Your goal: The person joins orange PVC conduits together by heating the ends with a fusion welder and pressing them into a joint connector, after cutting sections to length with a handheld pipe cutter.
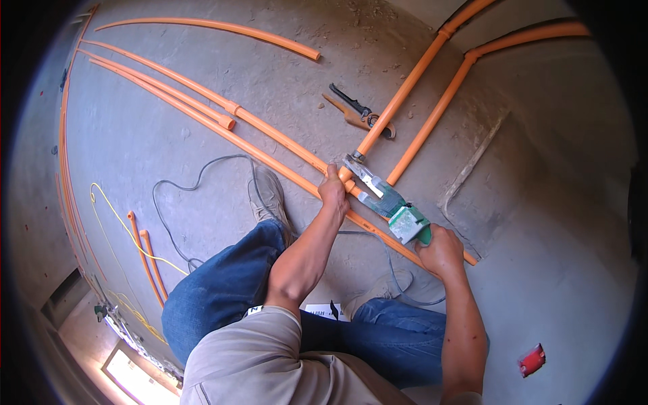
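My left hand (333,189) is closed around an orange pipe (290,146) at a short fitting (345,174), just left of the tool's head. My right hand (439,250) grips the handle of a green power tool (408,223), which looks like a pipe welder. Its silver plate (358,169) reaches up to the joint, against the end of an upright-running orange pipe (395,101). Whether the pipe ends are inside the tool's dies is hard to make out. A longer orange pipe (256,160) lies beneath both hands.
A black-handled cutter (354,104) lies on the concrete floor (533,182) beyond my hands. More orange pipes (202,23) run across it. A grey cable (182,182) and yellow cord (108,202) are at left; a small red object (531,360) lies at right.
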`<state>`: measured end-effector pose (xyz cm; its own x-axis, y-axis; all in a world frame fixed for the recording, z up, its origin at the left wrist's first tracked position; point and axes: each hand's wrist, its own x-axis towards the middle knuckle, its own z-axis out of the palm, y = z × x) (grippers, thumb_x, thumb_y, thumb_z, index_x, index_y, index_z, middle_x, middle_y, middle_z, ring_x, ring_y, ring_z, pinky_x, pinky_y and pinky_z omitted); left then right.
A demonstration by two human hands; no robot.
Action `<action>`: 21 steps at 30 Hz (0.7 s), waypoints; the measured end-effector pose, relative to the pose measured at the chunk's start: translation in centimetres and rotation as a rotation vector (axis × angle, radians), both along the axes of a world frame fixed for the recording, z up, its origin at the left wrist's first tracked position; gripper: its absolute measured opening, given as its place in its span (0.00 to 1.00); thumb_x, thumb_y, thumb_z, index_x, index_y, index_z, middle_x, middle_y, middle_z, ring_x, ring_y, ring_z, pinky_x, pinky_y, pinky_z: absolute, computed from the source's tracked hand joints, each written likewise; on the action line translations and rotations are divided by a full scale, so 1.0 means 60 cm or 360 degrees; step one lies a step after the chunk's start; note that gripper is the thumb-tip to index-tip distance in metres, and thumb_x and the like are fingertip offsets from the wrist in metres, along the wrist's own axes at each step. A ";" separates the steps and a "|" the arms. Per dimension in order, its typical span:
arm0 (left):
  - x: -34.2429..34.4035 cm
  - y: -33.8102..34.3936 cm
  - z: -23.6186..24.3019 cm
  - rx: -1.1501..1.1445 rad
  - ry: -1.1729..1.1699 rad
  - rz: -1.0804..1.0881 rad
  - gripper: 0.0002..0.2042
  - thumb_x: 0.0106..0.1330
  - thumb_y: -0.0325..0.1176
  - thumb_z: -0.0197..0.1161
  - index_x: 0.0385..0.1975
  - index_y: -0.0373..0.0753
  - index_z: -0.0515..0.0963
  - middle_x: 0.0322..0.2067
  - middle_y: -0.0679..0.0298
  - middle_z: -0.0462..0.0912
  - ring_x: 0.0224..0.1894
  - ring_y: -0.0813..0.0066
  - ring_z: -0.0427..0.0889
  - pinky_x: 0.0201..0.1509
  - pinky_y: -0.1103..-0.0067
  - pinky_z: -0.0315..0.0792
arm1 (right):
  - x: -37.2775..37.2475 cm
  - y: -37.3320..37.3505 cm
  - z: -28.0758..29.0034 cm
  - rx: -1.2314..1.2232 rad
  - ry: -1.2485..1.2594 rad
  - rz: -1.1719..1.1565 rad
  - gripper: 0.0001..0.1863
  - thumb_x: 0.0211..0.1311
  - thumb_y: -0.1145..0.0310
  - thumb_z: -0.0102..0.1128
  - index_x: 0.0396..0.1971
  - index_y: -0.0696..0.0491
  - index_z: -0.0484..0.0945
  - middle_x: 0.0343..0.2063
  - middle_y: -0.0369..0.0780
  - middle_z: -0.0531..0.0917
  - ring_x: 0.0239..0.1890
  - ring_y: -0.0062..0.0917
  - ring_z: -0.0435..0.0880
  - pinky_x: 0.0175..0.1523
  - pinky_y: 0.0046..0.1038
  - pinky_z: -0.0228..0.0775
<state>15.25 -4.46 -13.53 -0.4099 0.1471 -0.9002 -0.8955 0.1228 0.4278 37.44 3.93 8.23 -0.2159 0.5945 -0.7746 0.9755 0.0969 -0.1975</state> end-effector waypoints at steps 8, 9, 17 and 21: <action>-0.003 -0.006 -0.009 0.0054 -0.0054 -0.0015 0.20 0.73 0.48 0.60 0.46 0.33 0.75 0.34 0.59 0.81 0.31 0.66 0.83 0.36 0.67 0.81 | -0.008 0.010 0.008 -0.0090 -0.0067 0.0044 0.16 0.54 0.64 0.68 0.39 0.59 0.82 0.37 0.54 0.87 0.45 0.51 0.86 0.53 0.47 0.77; -0.003 -0.005 -0.009 0.0045 -0.0069 -0.0015 0.21 0.73 0.48 0.60 0.47 0.33 0.76 0.34 0.59 0.81 0.31 0.66 0.83 0.37 0.67 0.81 | -0.008 0.011 0.008 -0.0091 -0.0072 0.0044 0.16 0.54 0.64 0.68 0.39 0.59 0.82 0.37 0.54 0.87 0.45 0.51 0.86 0.53 0.47 0.77; -0.003 -0.006 -0.008 0.0001 -0.0045 -0.0059 0.24 0.73 0.51 0.61 0.49 0.32 0.76 0.36 0.59 0.82 0.35 0.66 0.83 0.40 0.67 0.81 | -0.012 0.017 0.012 -0.0128 -0.0124 0.0067 0.16 0.55 0.64 0.67 0.41 0.58 0.83 0.38 0.54 0.87 0.46 0.50 0.86 0.54 0.46 0.77; -0.003 -0.006 -0.010 0.0017 -0.0055 -0.0027 0.24 0.72 0.52 0.61 0.49 0.31 0.76 0.36 0.59 0.81 0.35 0.66 0.83 0.40 0.67 0.81 | -0.012 0.018 0.010 -0.0148 -0.0150 0.0073 0.17 0.55 0.63 0.67 0.41 0.57 0.83 0.39 0.53 0.87 0.47 0.50 0.86 0.55 0.46 0.77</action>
<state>15.09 -4.83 -14.13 -0.3760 0.1638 -0.9120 -0.9075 0.1338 0.3982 36.73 4.99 8.81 -0.1648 0.5103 -0.8441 0.9851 0.1276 -0.1152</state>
